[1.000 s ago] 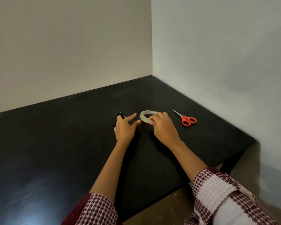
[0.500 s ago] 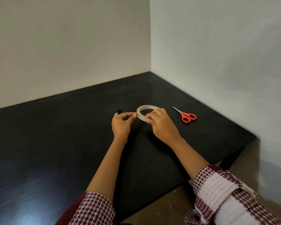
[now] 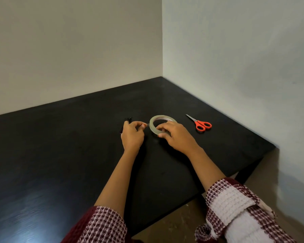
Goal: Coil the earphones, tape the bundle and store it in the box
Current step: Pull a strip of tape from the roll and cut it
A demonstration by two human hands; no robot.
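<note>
Since the earlier frame the hands have drawn apart: the left hand (image 3: 132,135), earphones (image 3: 126,124) bunched in its grip, pinches what looks like the tape's free end, while the right hand (image 3: 175,135) clasps the tape roll (image 3: 154,124) on the bench (image 3: 60,155). Coiling looks done; taping is underway. Scissors (image 3: 200,124) lie near; no box is visible.

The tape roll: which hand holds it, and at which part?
The right hand holds the tape roll by its near rim. The left hand pinches something beside the roll, seemingly the tape's free end.
</note>
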